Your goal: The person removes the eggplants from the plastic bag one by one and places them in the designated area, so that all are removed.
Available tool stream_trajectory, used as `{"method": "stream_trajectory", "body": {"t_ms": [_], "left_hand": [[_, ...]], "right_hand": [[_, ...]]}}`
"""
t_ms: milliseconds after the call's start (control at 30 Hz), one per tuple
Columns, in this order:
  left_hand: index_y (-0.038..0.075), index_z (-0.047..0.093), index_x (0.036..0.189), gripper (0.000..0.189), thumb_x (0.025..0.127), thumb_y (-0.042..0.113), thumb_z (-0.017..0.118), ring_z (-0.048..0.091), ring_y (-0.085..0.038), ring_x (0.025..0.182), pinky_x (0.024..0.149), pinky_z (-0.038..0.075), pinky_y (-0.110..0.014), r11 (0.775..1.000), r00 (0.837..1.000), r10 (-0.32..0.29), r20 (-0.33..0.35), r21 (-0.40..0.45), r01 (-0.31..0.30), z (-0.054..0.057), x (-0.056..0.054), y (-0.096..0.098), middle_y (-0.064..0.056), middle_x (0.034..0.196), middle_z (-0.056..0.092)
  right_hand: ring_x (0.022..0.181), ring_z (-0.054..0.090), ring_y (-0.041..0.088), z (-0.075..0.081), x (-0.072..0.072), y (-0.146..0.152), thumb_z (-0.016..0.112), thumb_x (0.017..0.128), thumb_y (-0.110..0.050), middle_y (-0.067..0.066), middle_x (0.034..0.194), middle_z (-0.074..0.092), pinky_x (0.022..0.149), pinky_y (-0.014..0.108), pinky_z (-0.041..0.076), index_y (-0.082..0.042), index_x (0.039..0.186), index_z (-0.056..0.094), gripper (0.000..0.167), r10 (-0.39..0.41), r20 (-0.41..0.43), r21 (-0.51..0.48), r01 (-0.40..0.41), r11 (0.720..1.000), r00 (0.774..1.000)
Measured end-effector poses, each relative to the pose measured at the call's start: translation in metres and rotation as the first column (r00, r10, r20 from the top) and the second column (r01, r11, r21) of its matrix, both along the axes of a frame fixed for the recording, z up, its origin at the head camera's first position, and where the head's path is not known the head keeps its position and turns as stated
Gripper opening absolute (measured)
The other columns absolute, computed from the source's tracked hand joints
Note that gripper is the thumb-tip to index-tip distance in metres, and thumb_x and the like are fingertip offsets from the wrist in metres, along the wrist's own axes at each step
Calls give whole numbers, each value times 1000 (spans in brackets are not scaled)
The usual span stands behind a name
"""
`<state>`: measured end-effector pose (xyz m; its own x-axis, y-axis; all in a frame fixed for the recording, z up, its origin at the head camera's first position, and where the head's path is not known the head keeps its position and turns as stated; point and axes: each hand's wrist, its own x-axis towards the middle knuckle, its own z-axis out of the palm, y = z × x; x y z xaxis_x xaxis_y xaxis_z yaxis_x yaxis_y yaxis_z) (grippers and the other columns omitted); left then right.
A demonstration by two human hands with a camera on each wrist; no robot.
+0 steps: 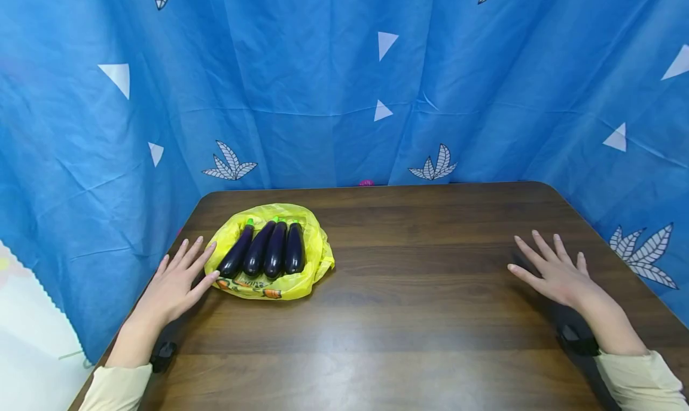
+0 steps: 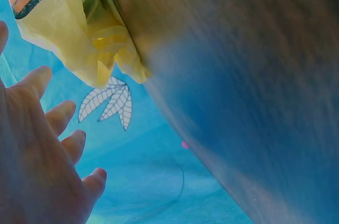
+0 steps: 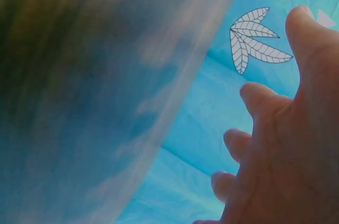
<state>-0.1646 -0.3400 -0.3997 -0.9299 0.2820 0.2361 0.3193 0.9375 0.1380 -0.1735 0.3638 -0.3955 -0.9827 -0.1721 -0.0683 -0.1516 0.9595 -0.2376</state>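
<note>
Blue curtain (image 1: 317, 70) backs wood-grain table (image 1: 420, 315). Four glossy eggplants (image 1: 276, 249) occupy crinkled plastic bag (image 1: 296, 286). Left hand (image 1: 174, 284), right hand (image 1: 562, 279): spread, grasping nothing.

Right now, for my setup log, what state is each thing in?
Yellow bag: open, crumpled.
Four eggplants: whole-looking, side by side in the bag.
Left hand: fingers spread, beside the bag.
Right hand: fingers spread, holding nothing.
Blue curtain: hanging, creased.

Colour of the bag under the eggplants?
Yellow plastic bag, with orange-and-dark print on its front; shows best in the head view.
</note>
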Motion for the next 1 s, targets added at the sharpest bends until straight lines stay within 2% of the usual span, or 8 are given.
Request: {"method": "stream_trajectory", "body": {"t_ms": [300, 467, 833, 1000], "left_hand": [[18, 21, 151, 61, 98, 41, 43, 6, -39, 138, 102, 2, -64, 1000, 1000, 0, 6, -4, 0, 2, -3, 3, -19, 151, 18], [19, 20, 151, 62, 98, 41, 43, 7, -39, 137, 103, 0, -63, 1000, 1000, -14, 5, -5, 14, 9, -5, 10, -19, 151, 18], [19, 21, 151, 61, 98, 40, 44, 5, -36, 138, 104, -1, -60, 997, 998, -69, 8, 16, 69, 31, -11, 36, -17, 153, 15], [17, 22, 151, 60, 99, 40, 43, 6, -37, 138, 104, 1, -62, 997, 996, -72, 49, 20, 71, 41, -16, 53, -17, 153, 14]], "right_hand": [[131, -9, 52, 12, -7, -12, 42, 94, -55, 28, 150, 0, 91, 74, -7, -14, 151, 6, 79, 63, 11, 4, -63, 998, 998], [132, -8, 51, 23, -13, -30, 44, 94, -53, 29, 150, 4, 94, 71, -9, -11, 151, 12, 78, 86, 26, -38, -85, 996, 996], [136, -2, 44, 43, -38, -92, 46, 93, -53, 22, 152, 9, 101, 64, -6, -15, 151, 19, 74, 216, -19, -83, -217, 973, 976], [137, 3, 42, 43, -49, -130, 44, 93, -56, 21, 152, 12, 103, 62, 0, -16, 151, 21, 73, 294, -37, -92, -296, 951, 955]]}}
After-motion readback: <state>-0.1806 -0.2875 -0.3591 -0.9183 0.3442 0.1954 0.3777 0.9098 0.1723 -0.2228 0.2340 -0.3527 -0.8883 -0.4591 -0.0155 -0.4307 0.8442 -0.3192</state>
